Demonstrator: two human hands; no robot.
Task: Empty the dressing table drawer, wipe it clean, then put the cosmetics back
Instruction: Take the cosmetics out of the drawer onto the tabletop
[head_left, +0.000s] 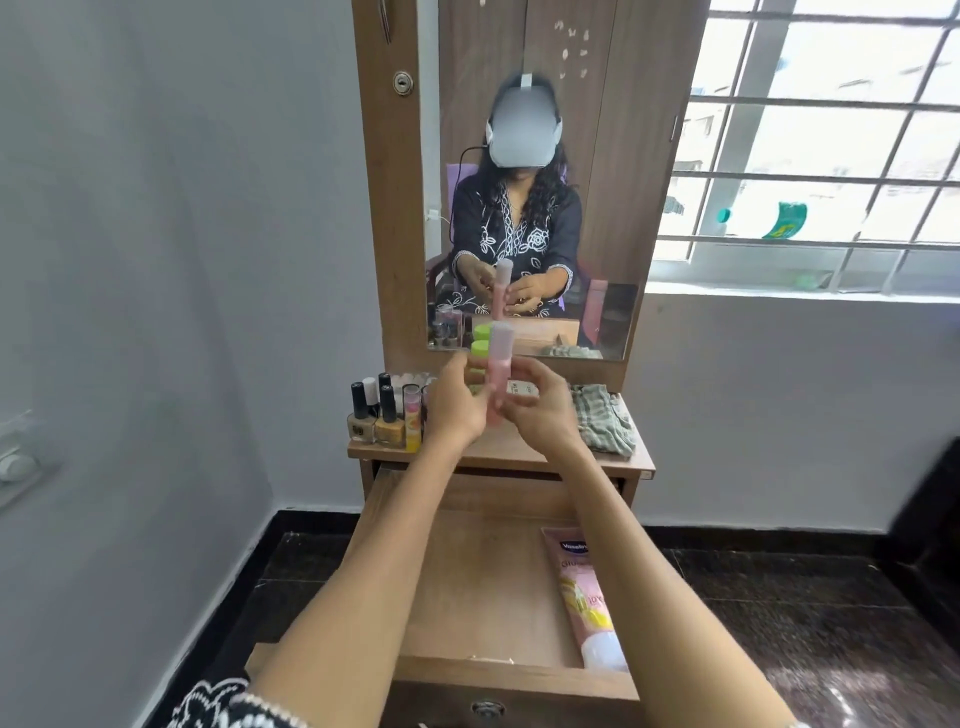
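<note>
drawer (483, 587) refill underway: both hands, left hand (457, 405) and right hand (540, 415), grip pink bottle (497, 374) above the tabletop (498, 448); next, lower it beside the tube (587, 592).

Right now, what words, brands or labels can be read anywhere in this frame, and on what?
"Vaseline", cut off by the forearm: on the pink tube lying in the open drawer.
Larger print lower on that tube: blurred and partly hidden, unreadable.
Labels on the foundation bottles on the tabletop: too small to read.
Pink bottle held in both hands: no legible text.
</note>
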